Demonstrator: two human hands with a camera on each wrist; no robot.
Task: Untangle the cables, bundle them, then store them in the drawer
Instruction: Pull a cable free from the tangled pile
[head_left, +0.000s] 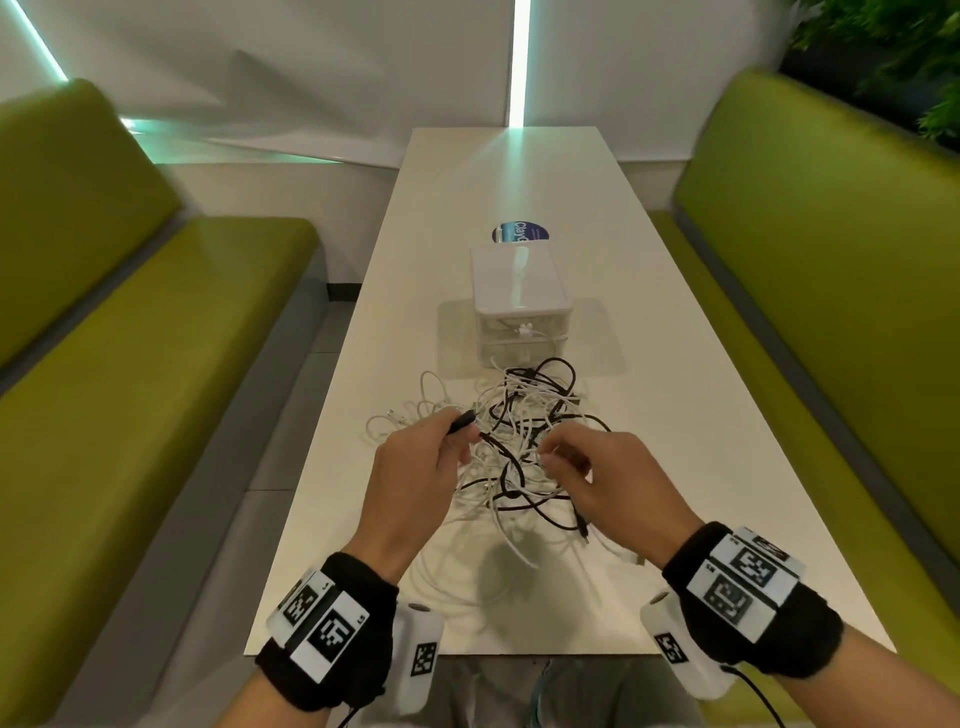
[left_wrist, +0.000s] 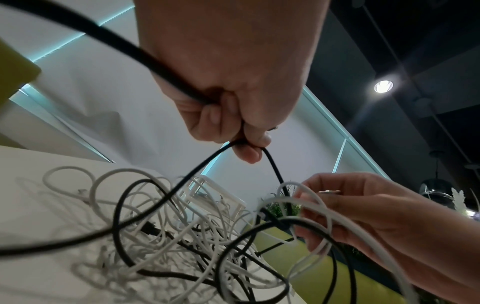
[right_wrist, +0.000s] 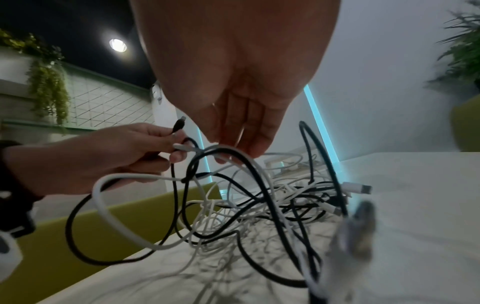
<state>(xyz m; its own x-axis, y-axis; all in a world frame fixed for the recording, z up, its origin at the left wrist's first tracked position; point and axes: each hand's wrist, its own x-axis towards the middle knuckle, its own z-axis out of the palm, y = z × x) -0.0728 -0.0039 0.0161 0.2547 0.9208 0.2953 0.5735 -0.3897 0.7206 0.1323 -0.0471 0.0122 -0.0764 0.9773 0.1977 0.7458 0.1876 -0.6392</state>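
A tangle of black and white cables lies on the white table, just in front of a small translucent white drawer box with a white cable visible inside. My left hand is raised over the heap's left side and grips a black cable near its plug, which sticks out past my fingers. My right hand hovers over the heap's right side, with its fingers curled through loops of a white cable. The lifted black and white strands still cross each other between my hands.
Green padded benches stand on the left and right of the narrow table. A round blue sticker lies behind the drawer box. A wall closes the table's far end, and its near edge is close to my wrists.
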